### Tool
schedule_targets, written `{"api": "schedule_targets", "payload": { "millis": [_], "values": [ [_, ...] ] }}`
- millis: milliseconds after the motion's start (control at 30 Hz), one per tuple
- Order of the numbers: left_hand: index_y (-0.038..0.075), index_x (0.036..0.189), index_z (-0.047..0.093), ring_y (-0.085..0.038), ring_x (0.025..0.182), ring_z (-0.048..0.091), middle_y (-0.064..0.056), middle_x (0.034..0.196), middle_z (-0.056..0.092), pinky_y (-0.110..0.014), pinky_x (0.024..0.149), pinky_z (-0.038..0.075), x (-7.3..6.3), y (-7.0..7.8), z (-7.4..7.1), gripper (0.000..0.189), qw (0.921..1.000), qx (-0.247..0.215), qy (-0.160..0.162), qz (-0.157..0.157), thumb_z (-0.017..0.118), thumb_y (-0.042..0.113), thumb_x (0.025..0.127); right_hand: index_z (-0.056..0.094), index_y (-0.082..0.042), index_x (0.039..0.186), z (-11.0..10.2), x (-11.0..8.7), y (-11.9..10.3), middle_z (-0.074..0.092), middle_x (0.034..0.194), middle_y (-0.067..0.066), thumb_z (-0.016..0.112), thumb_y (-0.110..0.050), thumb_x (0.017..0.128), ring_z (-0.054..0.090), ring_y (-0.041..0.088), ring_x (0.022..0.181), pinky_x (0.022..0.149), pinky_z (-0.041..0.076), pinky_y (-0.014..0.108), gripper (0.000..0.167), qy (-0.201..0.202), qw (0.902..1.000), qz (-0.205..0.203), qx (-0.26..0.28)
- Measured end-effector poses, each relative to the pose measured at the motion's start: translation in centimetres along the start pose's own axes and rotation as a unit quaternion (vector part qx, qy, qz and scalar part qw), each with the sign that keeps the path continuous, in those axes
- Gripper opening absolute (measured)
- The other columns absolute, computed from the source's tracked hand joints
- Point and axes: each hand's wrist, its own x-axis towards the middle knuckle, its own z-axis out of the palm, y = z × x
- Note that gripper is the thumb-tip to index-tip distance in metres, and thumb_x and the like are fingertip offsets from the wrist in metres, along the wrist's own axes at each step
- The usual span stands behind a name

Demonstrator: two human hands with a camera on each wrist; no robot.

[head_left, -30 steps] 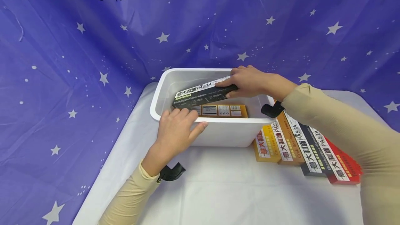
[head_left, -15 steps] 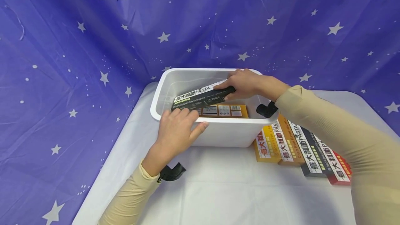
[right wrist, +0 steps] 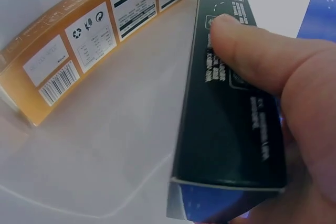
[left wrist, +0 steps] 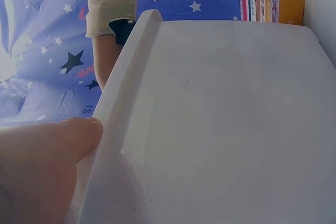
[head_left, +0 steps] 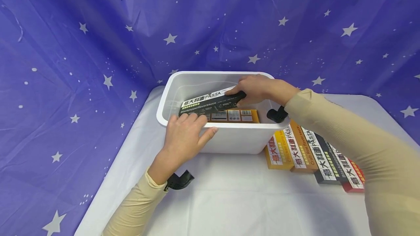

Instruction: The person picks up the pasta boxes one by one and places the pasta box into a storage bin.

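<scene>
My right hand point(head_left: 255, 89) grips one end of a black pasta box point(head_left: 213, 103) inside the white plastic bin point(head_left: 237, 139). The box is tilted, its held end higher and its left end low by the front wall. In the right wrist view the thumb lies along the dark face of the pasta box point(right wrist: 226, 140); the other fingers are mostly hidden. An orange box point(head_left: 247, 116) stands on edge in the bin along the front wall, partly behind the black one. My left hand point(head_left: 183, 136) holds the bin's front rim, fingers over the edge and thumb outside.
Outside the bin's right end, several pasta boxes lie side by side on the white-covered table point(head_left: 246, 199): yellow point(head_left: 279, 152), orange-brown point(head_left: 303, 152), black point(head_left: 328, 166) and red point(head_left: 353, 177). My right forearm covers part of them. A purple star-printed curtain point(head_left: 210, 28) hangs behind.
My right hand has moved slightly left and down, lowering the black pasta box's held end further into the bin. The left hand keeps its place on the rim.
</scene>
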Motion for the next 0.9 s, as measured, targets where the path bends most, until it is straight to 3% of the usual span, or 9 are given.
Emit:
{"api": "schedule_targets", "payload": {
  "millis": [333,733,900],
  "values": [
    [0.016,0.085,0.059,-0.029,0.074,0.063,-0.004,0.078,0.064,-0.044,0.068,0.041,-0.1,-0.2,0.0,0.041,1.0000,0.000,0.004,-0.003,0.058,0.055,0.097,0.052,-0.035,0.148,0.4,1.2,-0.2,0.062,0.139,0.014,0.079,-0.032,0.089,0.059,0.030,0.123,0.103,0.049,0.049,0.065,-0.021,0.9995,0.022,0.000],
    [0.016,0.084,0.058,-0.027,0.071,0.060,-0.003,0.074,0.060,-0.043,0.066,0.040,0.0,-0.2,0.1,0.042,1.0000,0.004,0.002,0.003,0.058,0.055,0.097,0.056,-0.034,0.145,1.2,1.6,0.0,0.066,0.132,0.014,0.082,-0.023,0.085,0.059,0.029,0.108,0.099,0.050,0.047,0.067,-0.006,0.9995,0.031,-0.009],
    [0.016,0.085,0.059,-0.027,0.070,0.060,-0.003,0.075,0.061,-0.042,0.066,0.041,0.1,-0.1,0.1,0.041,1.0000,0.004,0.003,0.007,0.059,0.055,0.097,0.052,-0.031,0.150,1.5,1.5,0.1,0.061,0.129,0.021,0.074,-0.008,0.089,0.060,0.034,0.111,0.096,0.052,0.049,0.068,0.013,0.9994,0.034,0.003]
  ]
}}
